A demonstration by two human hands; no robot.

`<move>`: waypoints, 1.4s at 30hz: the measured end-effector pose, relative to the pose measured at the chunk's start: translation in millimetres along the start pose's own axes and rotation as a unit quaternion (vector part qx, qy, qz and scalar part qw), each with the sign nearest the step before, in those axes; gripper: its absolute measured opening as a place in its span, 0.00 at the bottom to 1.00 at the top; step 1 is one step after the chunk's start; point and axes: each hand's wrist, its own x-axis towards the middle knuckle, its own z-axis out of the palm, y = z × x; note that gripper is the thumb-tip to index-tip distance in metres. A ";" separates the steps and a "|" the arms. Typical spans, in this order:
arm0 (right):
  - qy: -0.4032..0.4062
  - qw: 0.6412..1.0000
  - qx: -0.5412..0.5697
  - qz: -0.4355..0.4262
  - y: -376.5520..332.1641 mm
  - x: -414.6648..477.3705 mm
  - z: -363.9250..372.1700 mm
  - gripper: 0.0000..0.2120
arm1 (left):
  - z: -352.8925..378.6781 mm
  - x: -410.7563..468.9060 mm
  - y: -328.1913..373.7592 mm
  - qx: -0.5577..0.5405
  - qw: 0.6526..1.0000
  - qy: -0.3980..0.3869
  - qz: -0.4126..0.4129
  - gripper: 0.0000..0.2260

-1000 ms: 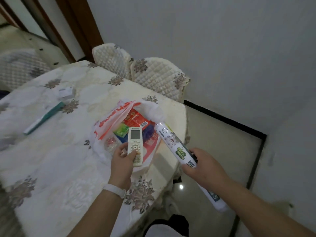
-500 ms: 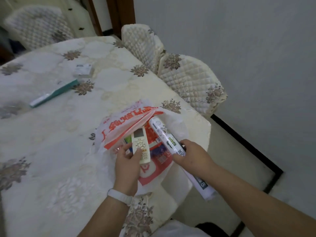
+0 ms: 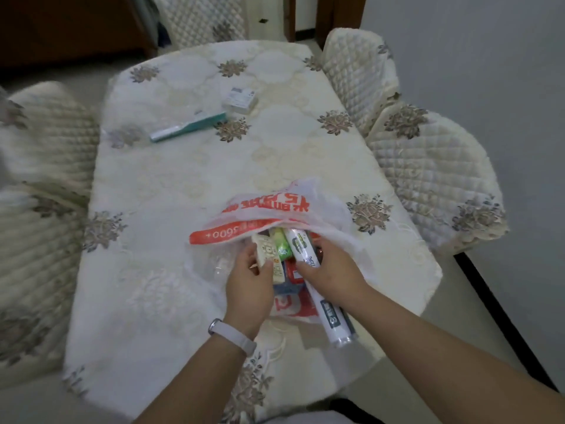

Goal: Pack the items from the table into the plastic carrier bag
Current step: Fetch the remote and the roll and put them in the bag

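Observation:
A white and red plastic carrier bag (image 3: 269, 209) lies open on the near right of the table (image 3: 183, 185). My left hand (image 3: 249, 284) holds a white remote control (image 3: 266, 255), its top end inside the bag's mouth. My right hand (image 3: 328, 272) grips a long white printed roll (image 3: 305, 249) around its middle; the far end is in the bag, the near end sticks out past the table edge. A green packet (image 3: 282, 246) lies in the bag between them. On the far side of the table lie a teal and white box (image 3: 189, 127) and a small white box (image 3: 239, 99).
Quilted chairs stand at the right (image 3: 428, 166), the left (image 3: 39, 185) and the far end (image 3: 195, 22). The table's near right edge drops to a pale floor (image 3: 477, 307) by the grey wall.
Both hands have pushed further into the bag; the remote and the roll now have their far ends inside its mouth. The camera has swung left, showing the whole table.

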 end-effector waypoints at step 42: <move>0.045 0.990 -0.083 -0.108 -36.7 14.5 52.1 0.29 | -64.8 25.4 -64.2 0.298 0.946 -0.050 0.119 0.21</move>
